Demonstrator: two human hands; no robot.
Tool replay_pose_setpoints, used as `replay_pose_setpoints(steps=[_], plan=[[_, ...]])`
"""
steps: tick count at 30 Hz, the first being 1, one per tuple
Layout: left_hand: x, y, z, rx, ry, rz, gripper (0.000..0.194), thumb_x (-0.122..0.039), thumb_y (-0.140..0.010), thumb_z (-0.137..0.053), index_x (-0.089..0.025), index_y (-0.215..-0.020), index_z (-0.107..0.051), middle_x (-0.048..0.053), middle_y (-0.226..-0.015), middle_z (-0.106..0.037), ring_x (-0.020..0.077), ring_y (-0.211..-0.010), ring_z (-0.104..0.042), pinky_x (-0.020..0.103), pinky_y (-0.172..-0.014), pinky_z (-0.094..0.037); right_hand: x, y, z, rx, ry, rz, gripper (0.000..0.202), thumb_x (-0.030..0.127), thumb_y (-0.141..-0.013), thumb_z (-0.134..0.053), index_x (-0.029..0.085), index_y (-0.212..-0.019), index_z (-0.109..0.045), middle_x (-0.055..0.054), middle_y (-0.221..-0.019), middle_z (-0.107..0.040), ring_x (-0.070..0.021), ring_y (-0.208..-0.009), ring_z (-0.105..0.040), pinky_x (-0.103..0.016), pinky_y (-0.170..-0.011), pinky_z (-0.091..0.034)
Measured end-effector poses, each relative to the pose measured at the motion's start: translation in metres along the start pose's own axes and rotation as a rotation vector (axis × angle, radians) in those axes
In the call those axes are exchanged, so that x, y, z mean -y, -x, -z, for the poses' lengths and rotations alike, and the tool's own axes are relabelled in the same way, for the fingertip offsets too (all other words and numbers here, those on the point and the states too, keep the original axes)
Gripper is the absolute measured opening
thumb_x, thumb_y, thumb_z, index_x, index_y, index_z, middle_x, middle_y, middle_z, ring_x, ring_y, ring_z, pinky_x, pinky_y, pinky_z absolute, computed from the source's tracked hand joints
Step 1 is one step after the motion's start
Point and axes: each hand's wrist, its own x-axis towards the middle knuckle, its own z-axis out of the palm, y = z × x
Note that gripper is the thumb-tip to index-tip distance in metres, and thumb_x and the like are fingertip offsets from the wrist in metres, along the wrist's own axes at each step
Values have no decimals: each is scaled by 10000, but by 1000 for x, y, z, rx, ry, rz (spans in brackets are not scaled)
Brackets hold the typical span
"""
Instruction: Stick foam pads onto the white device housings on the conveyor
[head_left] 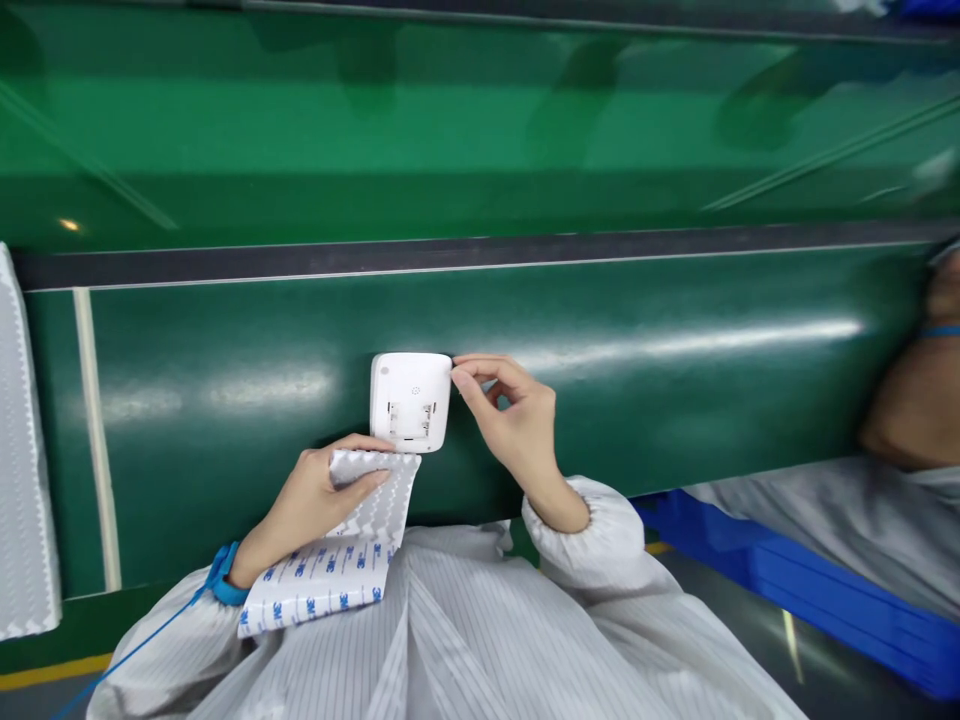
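Observation:
A white square device (411, 395) with rounded corners lies on the green worktop, its open battery compartment facing up. My left hand (319, 500) holds a sheet of adhesive backing (379, 505) between thumb and fingers; the sheet has blue 3M print on its lower part and hangs over the table's front edge. The fingers of that hand reach to the device's lower left corner. At the device's upper right corner is my right hand (517, 410), thumb and forefinger pinched close together. Whatever lies between those fingertips is too small to make out.
Beyond the worktop (675, 400) runs a dark rail (480, 250) with a green surface behind it. A whitish patterned sheet (26, 460) lies at the far left. On the right are another person's arm (915, 400) and a blue bin (817, 590) below the table edge.

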Motion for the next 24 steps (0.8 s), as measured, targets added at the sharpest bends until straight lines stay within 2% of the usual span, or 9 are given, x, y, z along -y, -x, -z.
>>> replay_pose_setpoints(steps=[4, 7, 11, 14, 15, 16, 18, 20, 24], plan=[[1, -1, 0, -20, -73, -34, 231, -325, -960, -703, -303, -1184, -755, 7, -1158, -825, 261, -991, -797, 301, -715, -618, -1, 1, -3, 3, 30, 44, 114, 276, -955, -695, 205, -891, -757, -53, -1014, -802, -140, -722, -678, -267, -537, -470], [0, -3, 0, -23, -104, -43, 202, -325, -959, -699, -290, -1149, -756, 10, -1078, -833, 247, -885, -798, 280, -626, -582, 1, 1, -3, 20, 145, 132, 106, 237, -975, -667, 212, -897, -734, -47, -1020, -798, -137, -711, -669, -277, -556, -476], [-1, -2, 0, -10, -108, -9, 209, -354, -969, -690, -274, -1152, -752, 13, -1057, -829, 231, -820, -781, 276, -598, -542, 5, -5, 2, 59, 318, 252, 122, 175, -990, -642, 218, -889, -695, -40, -1055, -789, -133, -737, -678, -279, -597, -485], [-1, -1, 0, -33, -65, 2, 193, -366, -968, -704, -278, -1130, -763, 3, -1049, -824, 210, -795, -765, 278, -622, -532, 8, -3, 8, -44, 299, 257, 168, 205, -916, -781, 205, -778, -684, -57, -1074, -776, -141, -733, -682, -282, -580, -484], [-1, 0, 0, -40, -47, 0, 186, -362, -967, -711, -280, -1123, -768, 0, -1057, -823, 205, -807, -765, 279, -650, -538, 9, 1, 9, -37, 247, 238, 165, 214, -887, -820, 203, -772, -703, -58, -1064, -775, -138, -716, -677, -281, -569, -485], [-1, 0, -1, -45, -28, -5, 177, -354, -966, -718, -281, -1117, -772, -3, -1071, -823, 203, -840, -770, 280, -689, -548, 10, 7, 10, 24, 176, 212, 133, 219, -871, -841, 206, -794, -734, -53, -1044, -777, -132, -696, -672, -277, -558, -489], [-1, 1, -2, -56, 12, -27, 166, -328, -962, -732, -277, -1113, -778, -2, -1100, -825, 210, -945, -778, 286, -792, -567, 11, 22, 8, 255, 28, 154, 50, 220, -883, -835, 231, -909, -793, -29, -1005, -790, -123, -681, -676, -262, -550, -509], [0, 3, -4, -71, 47, -54, 167, -305, -957, -742, -270, -1116, -780, 2, -1104, -829, 214, -1006, -780, 294, -867, -574, 10, 39, 3, 418, -65, 117, 72, 219, -909, -808, 254, -973, -809, -10, -976, -799, -127, -714, -698, -255, -572, -541], [1, 7, -6, -82, 69, -62, 170, -301, -962, -739, -257, -1120, -785, 14, -1098, -835, 218, -1011, -788, 304, -881, -589, 3, 60, -11, 428, -112, 121, 43, 219, -944, -762, 241, -942, -799, -20, -968, -789, -137, -765, -712, -264, -615, -582]])
